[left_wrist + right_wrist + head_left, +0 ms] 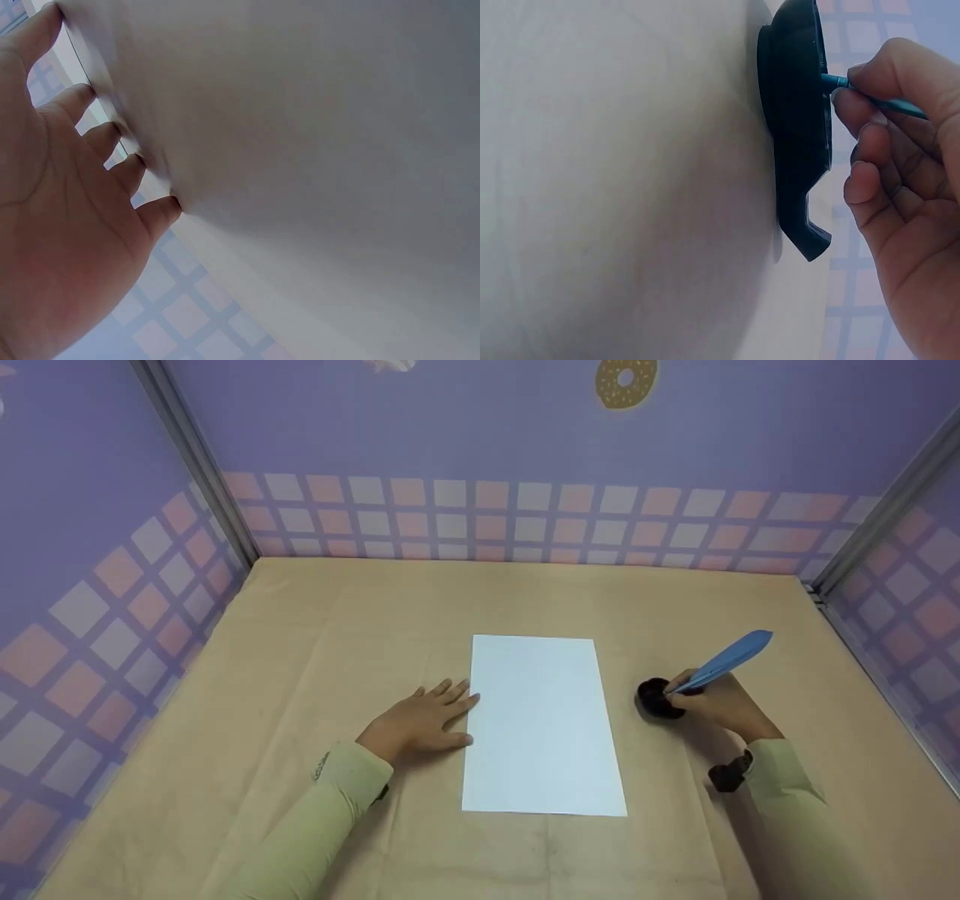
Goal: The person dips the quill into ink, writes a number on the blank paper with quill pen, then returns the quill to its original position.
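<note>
A white sheet of paper (541,727) lies on the cloth in the head view. My left hand (424,722) rests flat at its left edge, fingers spread and fingertips on the margin. The left wrist view shows the palm of that hand (67,202) from below. To the right of the paper, my right hand (716,705) pinches a blue feather quill pen (731,658) between thumb and fingers. Its lower end dips into a small black ink dish (651,701). In the right wrist view the dish (795,97) has a short bent handle, and the quill's tip is hidden inside.
A beige cloth (337,607) with creases covers the table. Purple walls with a pink and white checked band (525,521) stand behind and at both sides, with metal posts (199,457) at the corners. A black wrist device (729,776) hangs by the right cuff.
</note>
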The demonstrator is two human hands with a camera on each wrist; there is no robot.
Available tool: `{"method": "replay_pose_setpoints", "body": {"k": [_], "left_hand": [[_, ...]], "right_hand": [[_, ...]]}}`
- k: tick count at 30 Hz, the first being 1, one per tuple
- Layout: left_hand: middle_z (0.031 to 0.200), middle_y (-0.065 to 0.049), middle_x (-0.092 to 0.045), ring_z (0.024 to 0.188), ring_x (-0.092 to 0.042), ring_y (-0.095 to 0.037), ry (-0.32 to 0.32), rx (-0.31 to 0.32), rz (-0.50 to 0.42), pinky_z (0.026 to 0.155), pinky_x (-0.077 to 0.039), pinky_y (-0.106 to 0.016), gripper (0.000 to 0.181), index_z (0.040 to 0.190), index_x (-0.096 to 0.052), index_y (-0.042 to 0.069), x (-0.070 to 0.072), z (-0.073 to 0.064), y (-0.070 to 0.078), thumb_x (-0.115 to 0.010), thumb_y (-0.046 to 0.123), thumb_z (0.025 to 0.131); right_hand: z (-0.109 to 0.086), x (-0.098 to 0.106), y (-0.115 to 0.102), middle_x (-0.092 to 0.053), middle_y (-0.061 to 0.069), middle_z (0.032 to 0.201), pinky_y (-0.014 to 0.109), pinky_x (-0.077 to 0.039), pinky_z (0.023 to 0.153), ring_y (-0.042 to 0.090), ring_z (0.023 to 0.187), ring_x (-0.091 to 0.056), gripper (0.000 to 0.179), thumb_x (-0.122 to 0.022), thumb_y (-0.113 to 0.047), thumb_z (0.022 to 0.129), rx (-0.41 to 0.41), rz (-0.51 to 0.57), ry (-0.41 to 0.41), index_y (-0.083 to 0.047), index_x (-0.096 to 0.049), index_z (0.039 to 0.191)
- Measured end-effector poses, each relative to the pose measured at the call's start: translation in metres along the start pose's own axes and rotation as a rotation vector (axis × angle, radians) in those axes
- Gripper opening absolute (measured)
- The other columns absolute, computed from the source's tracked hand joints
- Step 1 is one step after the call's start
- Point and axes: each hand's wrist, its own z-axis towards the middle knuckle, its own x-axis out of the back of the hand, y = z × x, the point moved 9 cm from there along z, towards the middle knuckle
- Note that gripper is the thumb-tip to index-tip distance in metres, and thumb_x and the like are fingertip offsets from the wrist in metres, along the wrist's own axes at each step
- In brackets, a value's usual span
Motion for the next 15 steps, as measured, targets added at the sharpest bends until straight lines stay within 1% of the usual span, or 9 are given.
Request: {"method": "replay_pose_setpoints", "body": {"k": [3,7,10,15], "left_hand": [[0.163,0.001,-0.006,0.151,-0.006,-0.025,-0.006,0.000,0.006,0.121,-0.011,-0.052,0.072,0.155,-0.017,0.028,0.0000,0.0007,0.0004,-0.044,0.057,0.096],[0.163,0.001,-0.006,0.151,-0.005,-0.025,-0.012,-0.002,0.007,0.120,-0.011,-0.053,0.072,0.155,-0.017,0.027,-0.0002,0.0006,0.0009,-0.044,0.057,0.096],[0.163,0.001,-0.005,0.151,-0.005,-0.024,-0.011,-0.002,0.004,0.121,-0.010,-0.052,0.072,0.155,-0.016,0.027,-0.0001,0.0000,0.0010,-0.044,0.057,0.095],[0.163,0.002,-0.005,0.151,-0.006,-0.024,-0.005,-0.015,0.011,0.120,-0.012,-0.052,0.071,0.155,-0.017,0.028,0.0002,-0.0003,0.0007,-0.042,0.058,0.096]], "right_hand": [[0.0000,0.0010,-0.0001,-0.071,0.012,0.100,0.024,-0.048,0.072,0.012,0.085,-0.061,0.013,-0.070,-0.016,0.087,0.003,-0.008,0.006,-0.007,-0.074,0.095],[0.0001,0.0023,-0.0001,-0.070,0.012,0.099,0.024,-0.048,0.069,0.012,0.081,-0.060,0.014,-0.069,-0.017,0.087,-0.002,0.001,0.015,-0.007,-0.074,0.095],[-0.0001,0.0034,0.0007,-0.069,0.012,0.097,0.024,-0.048,0.066,0.012,0.075,-0.059,0.015,-0.069,-0.017,0.087,-0.019,0.017,0.021,-0.005,-0.073,0.095],[-0.0015,0.0063,-0.0018,-0.068,0.010,0.094,0.024,-0.048,0.065,0.012,0.073,-0.058,0.018,-0.069,-0.020,0.088,-0.051,0.036,0.028,-0.004,-0.071,0.097]]}}
